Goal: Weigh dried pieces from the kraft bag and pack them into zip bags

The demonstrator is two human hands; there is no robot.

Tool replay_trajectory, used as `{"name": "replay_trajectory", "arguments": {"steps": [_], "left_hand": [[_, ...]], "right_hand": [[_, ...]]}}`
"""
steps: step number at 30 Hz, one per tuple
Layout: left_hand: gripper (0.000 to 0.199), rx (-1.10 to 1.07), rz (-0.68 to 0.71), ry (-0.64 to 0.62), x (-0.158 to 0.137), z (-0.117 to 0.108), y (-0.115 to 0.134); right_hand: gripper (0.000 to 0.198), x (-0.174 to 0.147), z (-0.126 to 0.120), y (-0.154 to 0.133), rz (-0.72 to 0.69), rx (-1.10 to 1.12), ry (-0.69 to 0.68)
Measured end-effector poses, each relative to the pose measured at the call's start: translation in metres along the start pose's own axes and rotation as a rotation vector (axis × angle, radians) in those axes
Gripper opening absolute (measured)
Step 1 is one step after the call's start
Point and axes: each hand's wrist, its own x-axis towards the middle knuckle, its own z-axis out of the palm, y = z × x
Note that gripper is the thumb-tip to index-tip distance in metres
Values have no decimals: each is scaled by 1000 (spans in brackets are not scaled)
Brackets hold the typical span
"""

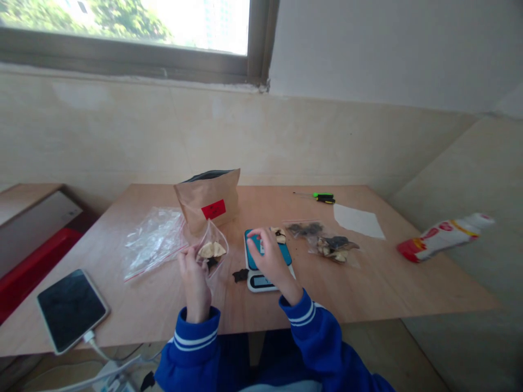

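My left hand [195, 277] grips a small transparent zip bag [220, 239] by its left side. Inside the bag are pale dried slices [211, 250] and a dark piece below them. Over a kitchen scale [250, 256] with a blue top and white body hovers my right hand [269, 258], its thumb and fingers curved but apart, with nothing visible between them. A pale dried slice with a dark edge [280, 235] lies at the scale's far right, partly behind that hand. Beside the scale's lower left corner, a dark dried piece [241, 275] rests on the table.
Behind the bag stands an open brown paper pouch [212, 198]. Empty plastic bags [157, 239] lie left; two filled bags [306, 228] [335, 247] lie right. Screwdrivers [324, 198], white paper [357, 220], a bottle [443, 237] and a plugged-in tablet [72, 310] are also on the table [376, 288].
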Motion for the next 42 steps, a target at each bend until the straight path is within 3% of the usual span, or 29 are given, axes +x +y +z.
{"name": "replay_trajectory", "arguments": {"steps": [4, 7, 10, 13, 16, 19, 21, 25, 28, 30, 35, 42], "left_hand": [[23, -11, 30, 3, 2, -5, 3], [23, -21, 13, -11, -1, -4, 3], [22, -9, -13, -15, -4, -2, 3], [21, -3, -13, -24, -7, 1, 5], [20, 7, -11, -35, -11, 3, 5], [19, 16, -15, -56, -15, 5, 4], [19, 22, -21, -75, -16, 6, 3], [19, 4, -44, -89, -15, 4, 4], [22, -8, -61, -65, -13, 1, 6], [22, -15, -67, -61, -13, 0, 7], [22, -48, -96, -106, -16, 3, 6], [25, -33, -84, -181, -21, 7, 2]], "right_hand": [[31, -26, 11, 8, -142, -422, -380], [34, -34, 19, 6, -173, -559, -446], [30, -29, 19, 8, -192, -549, -410], [24, -15, 9, 8, -88, -453, -248], [21, 2, -4, -3, -6, -233, -44], [21, 13, -12, -23, -52, 48, 90], [27, 15, -12, -35, -93, 106, 84], [49, 14, -13, -31, -154, 88, -94], [39, 16, -23, 4, -128, 11, -47], [36, 17, -31, 35, -71, -179, 12], [38, 12, -43, 87, 89, -431, -120], [33, 11, -45, 82, 76, -267, -27]]}}
